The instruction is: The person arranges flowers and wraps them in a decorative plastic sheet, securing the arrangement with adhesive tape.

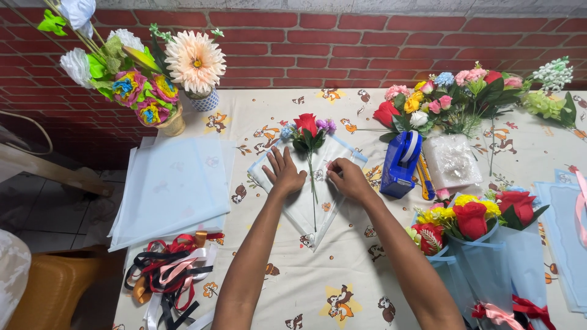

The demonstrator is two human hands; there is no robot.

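A person works at a table [342, 269] covered with a pale cloth printed with small cartoon animals, set against a red brick wall [367, 49]. A translucent wrapping sheet [306, 208] lies on the cloth in a diamond, one corner pointing toward the person. A red rose [306, 124] with a long thin stem rests on it, the bloom at the far corner beside small blue and purple flowers, the stem running down the sheet's middle.

The left hand [284, 173] lies flat and open on the left half of the sheet, fingers spread, pressing it down just beside the stem. The right hand [347, 178] rests on the right half, its fingertips pinching the sheet's edge near the stem.

Just right of the sheet stands a blue tape dispenser [400, 162], with a yellow utility knife [425, 177] beside it and a clear plastic packet [451, 160] next to that. Behind them lies a heap of loose artificial flowers [452, 98]. At the near right lie finished bouquets [483, 238] in pale blue wrap, tied with red and pink ribbon.

To the left sits a stack of pale wrapping sheets [174, 186], and nearer the person a tangle of ribbons [168, 272] in red, black, pink and white. Two vases of paper flowers [153, 79] stand at the far left corner.
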